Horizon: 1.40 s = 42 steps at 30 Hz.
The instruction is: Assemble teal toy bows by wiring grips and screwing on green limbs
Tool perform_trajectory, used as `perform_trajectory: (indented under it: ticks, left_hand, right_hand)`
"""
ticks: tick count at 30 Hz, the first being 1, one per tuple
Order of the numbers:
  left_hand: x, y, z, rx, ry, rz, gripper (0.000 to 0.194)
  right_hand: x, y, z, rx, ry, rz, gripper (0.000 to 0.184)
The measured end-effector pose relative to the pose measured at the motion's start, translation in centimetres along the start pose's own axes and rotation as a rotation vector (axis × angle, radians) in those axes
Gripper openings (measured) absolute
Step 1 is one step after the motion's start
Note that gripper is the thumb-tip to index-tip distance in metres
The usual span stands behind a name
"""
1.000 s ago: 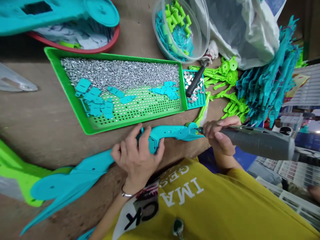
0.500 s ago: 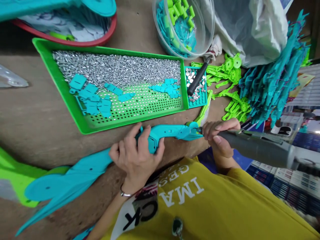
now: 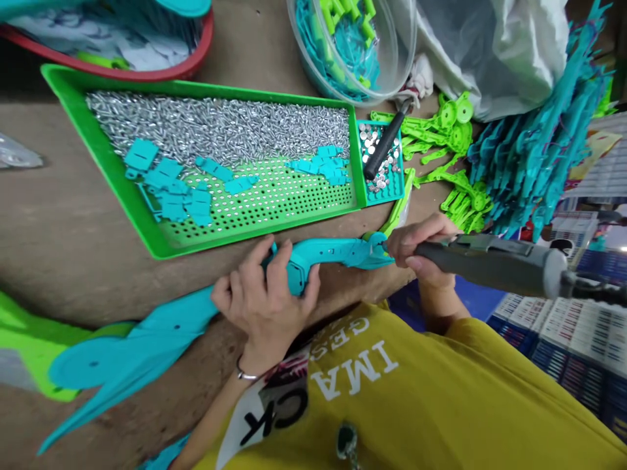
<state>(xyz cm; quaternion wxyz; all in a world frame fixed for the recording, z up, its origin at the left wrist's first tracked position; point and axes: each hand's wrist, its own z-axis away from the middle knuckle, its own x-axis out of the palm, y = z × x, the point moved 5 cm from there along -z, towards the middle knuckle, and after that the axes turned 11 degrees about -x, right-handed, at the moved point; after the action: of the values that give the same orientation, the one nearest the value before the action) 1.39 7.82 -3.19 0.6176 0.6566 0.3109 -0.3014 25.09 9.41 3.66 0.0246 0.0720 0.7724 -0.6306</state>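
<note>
The long blue part [image 3: 169, 329] lies on the worktop [image 3: 63, 241], before the person. The left hand [image 3: 267, 310] has its fingers grasping it; those of the right hand [image 3: 424, 251] are wrapped around a grey power screwdriver [image 3: 494, 262], pointing to its right end. Beyond is a green tray [image 3: 274, 201] with screws [image 3: 230, 127].

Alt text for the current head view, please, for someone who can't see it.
A person's left hand holds a turquoise plastic part; the right hand holds a grey power tool by one end. Beyond lies a green tray of silver screws.
</note>
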Motion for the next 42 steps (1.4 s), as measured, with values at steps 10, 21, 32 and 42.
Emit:
perform_trajectory:
  ticks: [10, 21, 32, 42]
  left_hand:
    - [-0.5, 0.7, -0.4, 0.064, 0.095, -0.078, 0.051]
    - [-0.5, 0.8, -0.5, 0.052, 0.106, -0.075, 0.050]
    - [-0.8, 1.0, -0.7, 0.062, 0.115, -0.079, 0.050]
    - [-0.7, 0.9, -0.6, 0.036, 0.098, -0.031, 0.067]
  right_hand:
    - [2.0, -2.0, -4.8, -0.331, 0.074, -0.086, 0.022]
    - [5.9, 2.4, -7.2, -0.297, 0.080, -0.134, 0.028]
    - [5.5, 3.4, -6.4, -0.300, 0.135, -0.074, 0.030]
    - [5.8, 3.1, -6.5, -0.332, 0.078, -0.152, 0.018]
